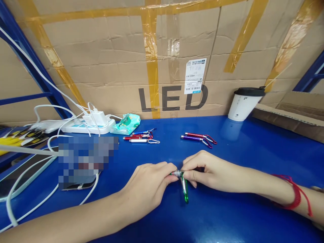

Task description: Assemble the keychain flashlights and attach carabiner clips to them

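Between my hands is a small green keychain flashlight (176,173), with a silver ringed section showing in the gap. My left hand (149,182) pinches its left end, so most of the barrel is hidden. On the other side, my right hand (202,168) closes finger and thumb on the right end. A green carabiner clip (185,190) hangs down from that end. Farther back on the table lie a red keychain flashlight (193,135) and a purple one (191,138), both with clips. To their left, several more (138,140) in silver, red and blue lie together.
Behind the blue table (157,152) stands a large cardboard box (113,67). A white lidded cup (244,106) is at back right. At left are a power strip (76,125), white cables, a phone (27,172), a blurred-out device (86,162) and a green packet (126,124).
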Action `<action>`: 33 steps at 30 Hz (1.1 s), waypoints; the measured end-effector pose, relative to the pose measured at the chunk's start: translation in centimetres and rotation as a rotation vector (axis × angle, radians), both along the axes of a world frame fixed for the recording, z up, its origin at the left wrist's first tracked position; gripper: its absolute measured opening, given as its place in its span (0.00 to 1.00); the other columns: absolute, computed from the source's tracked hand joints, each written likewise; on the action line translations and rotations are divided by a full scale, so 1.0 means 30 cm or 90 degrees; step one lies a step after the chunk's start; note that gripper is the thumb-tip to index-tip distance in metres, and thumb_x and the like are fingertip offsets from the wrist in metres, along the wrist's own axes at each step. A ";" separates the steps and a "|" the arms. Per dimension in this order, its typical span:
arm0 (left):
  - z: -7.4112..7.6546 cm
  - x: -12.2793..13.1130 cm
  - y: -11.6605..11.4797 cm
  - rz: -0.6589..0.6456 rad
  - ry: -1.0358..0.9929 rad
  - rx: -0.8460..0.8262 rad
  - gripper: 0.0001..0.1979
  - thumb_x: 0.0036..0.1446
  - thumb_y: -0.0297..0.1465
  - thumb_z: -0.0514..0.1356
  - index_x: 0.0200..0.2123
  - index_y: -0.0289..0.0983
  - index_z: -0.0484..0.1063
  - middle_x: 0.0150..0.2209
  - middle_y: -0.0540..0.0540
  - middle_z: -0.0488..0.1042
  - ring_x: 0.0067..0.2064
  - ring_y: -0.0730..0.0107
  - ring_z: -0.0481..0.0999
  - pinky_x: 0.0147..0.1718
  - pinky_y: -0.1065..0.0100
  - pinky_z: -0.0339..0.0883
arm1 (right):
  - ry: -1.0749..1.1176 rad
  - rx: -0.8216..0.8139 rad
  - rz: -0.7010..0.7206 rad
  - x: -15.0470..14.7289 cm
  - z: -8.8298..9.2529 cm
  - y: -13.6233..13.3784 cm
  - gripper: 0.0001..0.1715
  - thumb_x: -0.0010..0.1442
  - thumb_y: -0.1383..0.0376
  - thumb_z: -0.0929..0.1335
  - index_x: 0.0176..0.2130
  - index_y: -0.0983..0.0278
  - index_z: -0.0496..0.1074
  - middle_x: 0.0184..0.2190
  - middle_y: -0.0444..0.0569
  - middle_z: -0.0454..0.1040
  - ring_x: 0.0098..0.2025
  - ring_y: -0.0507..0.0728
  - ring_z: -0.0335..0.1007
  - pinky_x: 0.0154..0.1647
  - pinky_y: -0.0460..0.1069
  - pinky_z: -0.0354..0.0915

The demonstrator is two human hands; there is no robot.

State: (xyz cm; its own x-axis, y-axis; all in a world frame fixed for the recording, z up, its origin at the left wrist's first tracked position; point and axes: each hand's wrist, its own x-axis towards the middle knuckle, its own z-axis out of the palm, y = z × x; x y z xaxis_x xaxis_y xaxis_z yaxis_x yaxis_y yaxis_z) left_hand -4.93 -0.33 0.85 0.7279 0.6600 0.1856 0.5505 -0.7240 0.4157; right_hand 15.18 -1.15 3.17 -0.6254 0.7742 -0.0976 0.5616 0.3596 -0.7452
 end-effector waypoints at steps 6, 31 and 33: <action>0.010 0.004 0.004 0.020 -0.109 -0.031 0.11 0.63 0.33 0.47 0.35 0.40 0.68 0.32 0.53 0.72 0.33 0.73 0.71 0.32 0.73 0.58 | 0.094 -0.107 -0.045 -0.013 -0.006 -0.001 0.29 0.55 0.48 0.61 0.27 0.74 0.68 0.20 0.42 0.62 0.22 0.37 0.53 0.24 0.33 0.51; 0.042 0.012 0.009 0.165 -0.141 -0.184 0.11 0.62 0.40 0.47 0.43 0.46 0.65 0.26 0.56 0.67 0.28 0.73 0.65 0.29 0.72 0.54 | 0.095 0.038 -0.260 -0.006 -0.016 0.034 0.26 0.54 0.48 0.62 0.40 0.66 0.69 0.32 0.44 0.70 0.28 0.38 0.62 0.25 0.34 0.57; 0.043 0.012 0.010 0.168 -0.146 -0.189 0.11 0.62 0.40 0.47 0.42 0.46 0.65 0.26 0.56 0.66 0.28 0.73 0.65 0.28 0.72 0.53 | 0.093 0.120 -0.271 -0.008 -0.020 0.027 0.26 0.55 0.48 0.61 0.43 0.64 0.70 0.37 0.45 0.71 0.34 0.39 0.65 0.29 0.33 0.58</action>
State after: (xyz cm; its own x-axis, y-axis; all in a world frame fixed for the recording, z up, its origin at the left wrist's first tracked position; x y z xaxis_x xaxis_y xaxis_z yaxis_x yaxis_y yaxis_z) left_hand -4.58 -0.03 2.13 0.4899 0.8664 0.0965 0.5699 -0.4021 0.7166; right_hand 14.95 -0.32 2.57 -0.2467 0.9597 0.1347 0.5824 0.2579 -0.7709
